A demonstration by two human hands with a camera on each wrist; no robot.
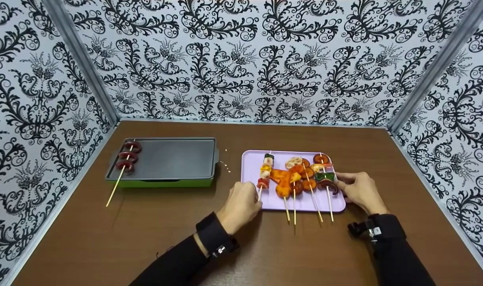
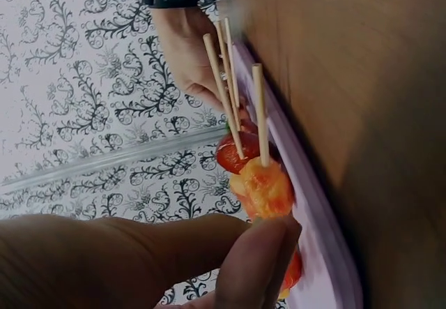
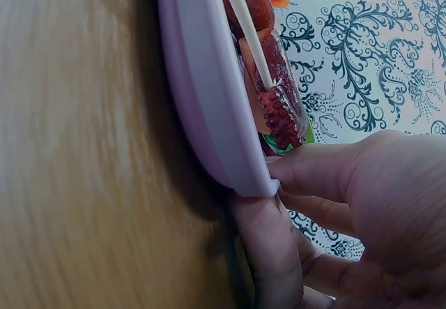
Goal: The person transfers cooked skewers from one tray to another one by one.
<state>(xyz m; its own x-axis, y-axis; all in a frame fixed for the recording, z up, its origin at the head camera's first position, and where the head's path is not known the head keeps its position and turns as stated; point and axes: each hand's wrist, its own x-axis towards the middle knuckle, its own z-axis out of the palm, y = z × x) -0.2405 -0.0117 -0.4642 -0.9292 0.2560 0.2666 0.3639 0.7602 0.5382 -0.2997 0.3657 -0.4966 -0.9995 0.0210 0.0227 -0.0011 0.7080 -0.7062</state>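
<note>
My left hand [image 1: 241, 204] pinches the stick of a vegetable skewer [image 1: 266, 168] between thumb and finger. That skewer, with dark green, white, yellow and red pieces, lies along the left side of a lilac tray [image 1: 250, 165]. My right hand [image 1: 360, 190] grips the tray's right rim, thumb above and fingers beneath in the right wrist view. Also on the tray are an orange drumstick-shaped skewer [image 1: 282, 183], a skewer of round brown-red slices [image 1: 309, 184] and a mixed skewer with a tentacle piece [image 1: 324, 176]. Their sticks overhang the front rim.
A grey grill pan [image 1: 177, 159] with a green base [image 1: 165, 183] stands at the left. Across its left side lies a dark red skewer [image 1: 128, 155], its stick past the front edge. Small pale specks [image 1: 225, 165] dot the table between pan and tray. Patterned walls enclose the table.
</note>
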